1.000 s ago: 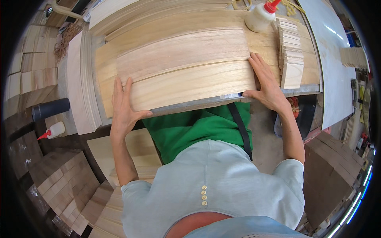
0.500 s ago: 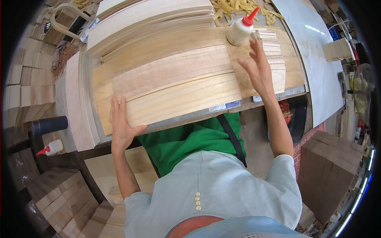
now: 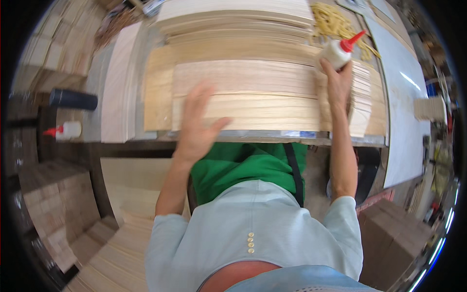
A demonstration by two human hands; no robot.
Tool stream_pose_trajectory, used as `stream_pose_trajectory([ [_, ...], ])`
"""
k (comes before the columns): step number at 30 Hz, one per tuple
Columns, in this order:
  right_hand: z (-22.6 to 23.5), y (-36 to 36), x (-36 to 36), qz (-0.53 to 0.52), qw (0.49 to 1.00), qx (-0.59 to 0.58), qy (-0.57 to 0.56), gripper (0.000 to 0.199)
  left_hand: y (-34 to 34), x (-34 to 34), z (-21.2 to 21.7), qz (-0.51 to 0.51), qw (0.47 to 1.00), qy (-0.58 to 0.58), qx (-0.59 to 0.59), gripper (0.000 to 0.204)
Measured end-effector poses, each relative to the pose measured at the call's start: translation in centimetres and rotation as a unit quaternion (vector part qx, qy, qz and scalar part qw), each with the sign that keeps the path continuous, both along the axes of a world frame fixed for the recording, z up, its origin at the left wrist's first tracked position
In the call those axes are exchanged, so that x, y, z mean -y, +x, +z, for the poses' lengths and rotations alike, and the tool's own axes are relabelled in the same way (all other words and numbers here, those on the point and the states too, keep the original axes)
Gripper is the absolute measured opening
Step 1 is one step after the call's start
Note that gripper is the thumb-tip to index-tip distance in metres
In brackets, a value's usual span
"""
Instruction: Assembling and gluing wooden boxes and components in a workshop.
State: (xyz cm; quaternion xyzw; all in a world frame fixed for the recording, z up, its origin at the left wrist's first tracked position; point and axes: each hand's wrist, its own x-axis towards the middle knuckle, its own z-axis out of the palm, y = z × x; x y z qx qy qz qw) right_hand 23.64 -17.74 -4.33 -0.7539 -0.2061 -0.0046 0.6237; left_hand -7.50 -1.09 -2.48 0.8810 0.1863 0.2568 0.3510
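The left hand point(image 3: 196, 127), blurred, fingers spread, is over two flat pale wooden boards point(image 3: 265, 111), already laid alongside each other; touch is unclear. A blue-and-white rectangular label point(image 3: 298, 134) on the grey bench edge point(image 3: 253, 134) is unreadable. The right hand point(image 3: 337, 87) wraps its fingers round a white plastic bottle point(image 3: 336, 54) near the boards' right end; nothing seems poured yet

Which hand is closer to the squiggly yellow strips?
Right. The right hand is just on the near side of the yellow strips, around a white bottle; the left hand is farther away, over the pale boards.
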Motion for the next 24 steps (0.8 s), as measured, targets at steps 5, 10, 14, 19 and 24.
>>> stream_pose_trajectory([
  [5,6.2,-8.4,0.1,0.311,0.922,0.124,-0.193,0.069,6.4,4.5,0.0,-0.107,0.892,-0.411,0.155,0.079],
  [10,5.0,-10.4,0.5,0.337,0.928,0.097,-0.126,0.088,7.9,4.7,-0.5,-0.108,0.78,-0.59,0.178,0.063],
  [14,2.2,-12.5,-1.4,0.32,0.85,-0.3,0.292,0.081,8.9,4.9,0.0,-0.087,0.708,-0.635,0.297,0.058],
  [19,-0.2,-14.7,-4.0,0.222,0.805,-0.384,0.394,0.054,8.8,4.8,-0.5,-0.063,0.693,-0.646,0.312,0.061],
  [24,2.8,-11.8,-5.1,0.272,0.806,-0.387,0.355,0.051,0.7,-1.2,-1.5,-0.115,0.99,0.021,-0.084,0.095],
])
